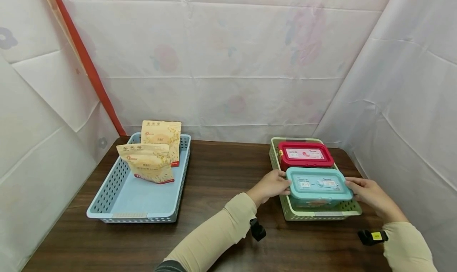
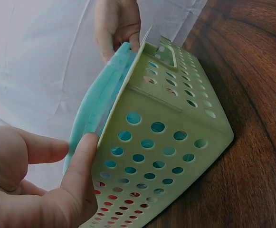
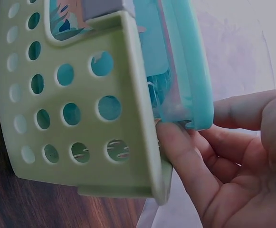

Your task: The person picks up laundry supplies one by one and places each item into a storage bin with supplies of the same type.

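Note:
A teal lidded plastic box [image 1: 319, 184] with a printed label sits within the green basket [image 1: 310, 215], toward its front. My left hand [image 1: 270, 186] pinches the box's left end under the lid's edge, and my right hand [image 1: 373, 196] pinches its right end. In the left wrist view, the left thumb and finger meet at the lid [image 2: 88, 109], right beside the basket's rim. Fingers of the right hand [image 3: 252, 147] curl at the lid corner in the right wrist view. Behind the teal box, a red lidded box [image 1: 306, 154] is in the same basket.
On the left of the dark wooden table [image 1: 228, 177] stands a light blue basket [image 1: 143, 215]. Two yellow pouches, a front one [image 1: 148, 163] and a rear one [image 1: 161, 133], lean in its back half. Pale cloth walls [image 1: 228, 58] enclose the table's back and sides.

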`<state>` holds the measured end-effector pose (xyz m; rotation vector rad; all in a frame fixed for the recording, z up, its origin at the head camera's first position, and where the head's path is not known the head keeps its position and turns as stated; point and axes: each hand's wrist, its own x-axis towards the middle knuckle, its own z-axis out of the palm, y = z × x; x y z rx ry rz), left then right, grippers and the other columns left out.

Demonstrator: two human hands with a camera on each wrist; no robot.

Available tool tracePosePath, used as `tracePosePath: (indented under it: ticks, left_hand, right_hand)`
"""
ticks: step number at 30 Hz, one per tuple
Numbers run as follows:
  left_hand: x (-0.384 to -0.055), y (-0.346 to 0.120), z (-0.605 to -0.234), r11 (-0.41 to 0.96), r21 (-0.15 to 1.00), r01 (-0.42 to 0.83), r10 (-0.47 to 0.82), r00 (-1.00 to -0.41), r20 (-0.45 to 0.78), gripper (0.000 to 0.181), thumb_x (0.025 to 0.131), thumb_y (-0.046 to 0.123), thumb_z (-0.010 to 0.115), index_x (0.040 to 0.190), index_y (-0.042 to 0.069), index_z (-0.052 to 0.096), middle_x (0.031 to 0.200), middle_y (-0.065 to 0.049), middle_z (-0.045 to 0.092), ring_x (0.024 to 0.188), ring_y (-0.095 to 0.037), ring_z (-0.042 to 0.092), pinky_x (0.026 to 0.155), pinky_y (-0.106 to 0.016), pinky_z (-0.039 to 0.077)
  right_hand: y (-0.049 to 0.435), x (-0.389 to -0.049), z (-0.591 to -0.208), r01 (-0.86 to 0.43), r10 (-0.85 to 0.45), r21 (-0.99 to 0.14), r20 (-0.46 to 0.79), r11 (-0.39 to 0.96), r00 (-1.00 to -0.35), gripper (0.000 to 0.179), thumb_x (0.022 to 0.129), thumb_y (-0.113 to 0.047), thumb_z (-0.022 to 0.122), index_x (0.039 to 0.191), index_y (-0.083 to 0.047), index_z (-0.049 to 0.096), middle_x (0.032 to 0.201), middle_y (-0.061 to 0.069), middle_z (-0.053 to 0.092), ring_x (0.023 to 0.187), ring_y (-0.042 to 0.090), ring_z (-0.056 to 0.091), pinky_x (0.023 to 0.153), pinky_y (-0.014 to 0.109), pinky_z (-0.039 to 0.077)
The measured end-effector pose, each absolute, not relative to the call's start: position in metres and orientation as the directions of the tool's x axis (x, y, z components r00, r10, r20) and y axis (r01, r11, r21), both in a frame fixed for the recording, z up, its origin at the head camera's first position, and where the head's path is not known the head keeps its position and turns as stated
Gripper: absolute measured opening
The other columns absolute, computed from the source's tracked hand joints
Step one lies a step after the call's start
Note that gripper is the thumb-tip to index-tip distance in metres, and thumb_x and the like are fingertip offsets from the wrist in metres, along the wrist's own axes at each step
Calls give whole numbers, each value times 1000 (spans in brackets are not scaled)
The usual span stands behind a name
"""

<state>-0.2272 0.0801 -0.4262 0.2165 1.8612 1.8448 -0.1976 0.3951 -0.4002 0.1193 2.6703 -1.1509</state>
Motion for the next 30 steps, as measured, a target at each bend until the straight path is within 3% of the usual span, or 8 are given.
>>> tracePosePath:
  ticks: [9, 17, 25, 30]
  left_hand:
    - [-227, 77, -424, 55, 970, -238, 462, -855, -236, 45, 103, 10, 59, 141, -6, 43, 111, -14, 62, 91, -22, 70, 88, -38, 57]
    - [-227, 76, -424, 64, 968, -244, 467, -850, -245, 48, 102, 11, 60, 143, -6, 42, 112, -14, 63, 91, -20, 70, 84, -32, 58]
    - [-233, 71, -423, 59, 965, -255, 540, -805, -245, 55, 102, 10, 59, 148, -9, 35, 103, -11, 63, 92, -19, 68, 84, -31, 58]
    - [-236, 67, -423, 51, 963, -266, 586, -773, -244, 57, 103, 9, 56, 151, -10, 31, 106, -14, 63, 98, -20, 67, 88, -33, 57]
  right_hand:
    - [393, -198, -401, 118, -32, -733, -186, 670, -982, 64, 109, -34, 43, 144, 19, 37, 121, 30, 62, 87, 10, 67, 74, 33, 59]
    - [392, -196, -403, 123, -29, -739, -189, 663, -982, 66, 109, -36, 43, 145, 18, 36, 120, 29, 62, 88, 12, 68, 75, 35, 59]
    - [390, -194, -402, 136, -19, -737, -198, 662, -980, 64, 109, -35, 42, 145, 18, 36, 119, 28, 63, 89, 15, 68, 74, 35, 59]
    - [390, -193, -401, 134, -10, -743, -185, 655, -983, 63, 109, -34, 43, 145, 18, 37, 120, 27, 63, 87, 13, 68, 74, 35, 59]
